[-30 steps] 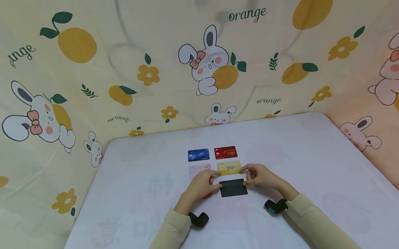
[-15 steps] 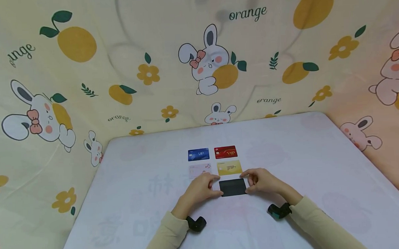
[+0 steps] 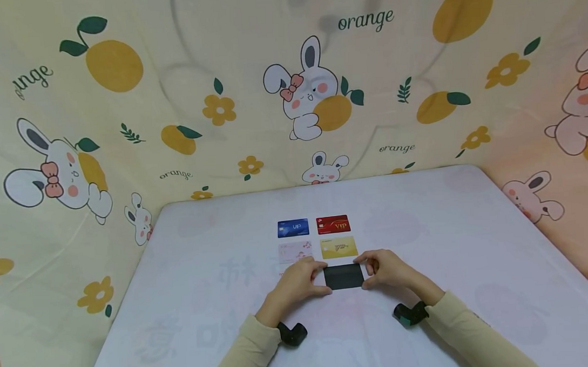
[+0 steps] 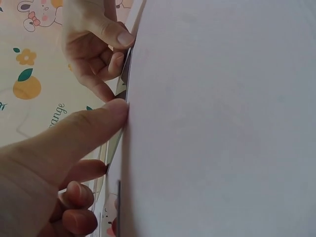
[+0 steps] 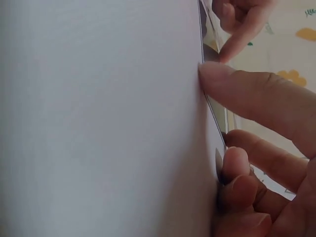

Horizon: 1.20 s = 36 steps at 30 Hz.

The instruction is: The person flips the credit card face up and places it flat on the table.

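A plain black card (image 3: 344, 277) lies in the head view at the near end of the right-hand column of cards. My left hand (image 3: 299, 283) holds its left side, index fingertip by the far corner and thumb by the near one. On the opposite side my right hand (image 3: 386, 269) has thumb and index finger at the two right corners. Just beyond it is a gold card (image 3: 338, 247). A pale pink card (image 3: 295, 251) lies left of the gold one, its near edge partly behind my left hand. In the left wrist view, the left thumb (image 4: 116, 111) touches the card's edge.
A blue VIP card (image 3: 293, 228) and a red VIP card (image 3: 333, 224) form the far row. Another card, mostly hidden, lies under my left hand. The white-covered table (image 3: 437, 243) meets a printed cloth backdrop (image 3: 252, 98) at its far edge.
Both thumbs have slid toward me, from the black card's sides to its near corners, and the index fingers have come down from the gold card. The black card has hardly moved.
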### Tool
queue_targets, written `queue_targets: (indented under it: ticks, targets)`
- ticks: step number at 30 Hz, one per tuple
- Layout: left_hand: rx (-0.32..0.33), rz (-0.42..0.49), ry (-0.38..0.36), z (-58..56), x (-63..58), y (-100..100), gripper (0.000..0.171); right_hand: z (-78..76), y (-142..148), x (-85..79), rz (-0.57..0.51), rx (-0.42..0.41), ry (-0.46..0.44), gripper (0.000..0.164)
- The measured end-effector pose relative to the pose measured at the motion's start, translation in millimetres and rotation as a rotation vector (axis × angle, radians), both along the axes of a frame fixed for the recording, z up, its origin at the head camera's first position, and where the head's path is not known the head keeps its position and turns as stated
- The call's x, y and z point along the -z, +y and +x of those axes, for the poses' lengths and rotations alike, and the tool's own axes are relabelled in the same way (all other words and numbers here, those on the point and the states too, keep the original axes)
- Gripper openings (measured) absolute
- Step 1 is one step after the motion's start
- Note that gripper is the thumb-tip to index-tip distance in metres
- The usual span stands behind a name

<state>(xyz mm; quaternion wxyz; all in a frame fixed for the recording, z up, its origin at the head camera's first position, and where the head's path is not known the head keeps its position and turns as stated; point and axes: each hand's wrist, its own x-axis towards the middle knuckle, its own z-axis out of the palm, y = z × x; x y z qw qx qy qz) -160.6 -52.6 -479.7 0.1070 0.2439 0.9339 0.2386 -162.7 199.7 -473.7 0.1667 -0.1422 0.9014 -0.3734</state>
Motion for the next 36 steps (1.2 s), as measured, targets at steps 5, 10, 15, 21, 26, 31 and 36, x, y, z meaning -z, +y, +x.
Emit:
queue_targets:
  ticks: [5, 10, 15, 21, 26, 31, 36]
  targets:
    - [-0.008, -0.004, -0.014, -0.5, -0.1, 2.3, 0.054, -0.1, -2.3, -0.6, 0.002, 0.009, -0.005, 0.048]
    - [-0.019, 0.013, -0.035, -1.4, 0.3, 3.3, 0.053, -1.9, -3.3, 0.6, -0.019, 0.002, -0.013, 0.046]
    - [-0.02, 0.047, -0.051, -2.4, 0.8, 3.3, 0.052, -4.1, -2.8, -0.1, -0.053, -0.033, -0.017, 0.046]
    - [-0.012, 0.059, -0.051, -3.2, 1.3, 2.3, 0.057, -6.0, -3.0, 0.1, -0.07, -0.07, -0.009, 0.046]
    - [0.001, 0.056, -0.043, -3.1, 0.6, 1.9, 0.059, -6.3, -3.1, -0.3, -0.047, -0.07, -0.008, 0.046]
    - [0.003, 0.065, -0.042, -2.8, 0.1, 2.6, 0.057, -5.5, -3.1, -1.2, -0.001, -0.074, 0.015, 0.046]
    - [-0.001, 0.07, -0.042, -2.4, -0.4, 3.6, 0.056, -4.5, -2.7, -1.0, 0.015, -0.078, 0.044, 0.047]
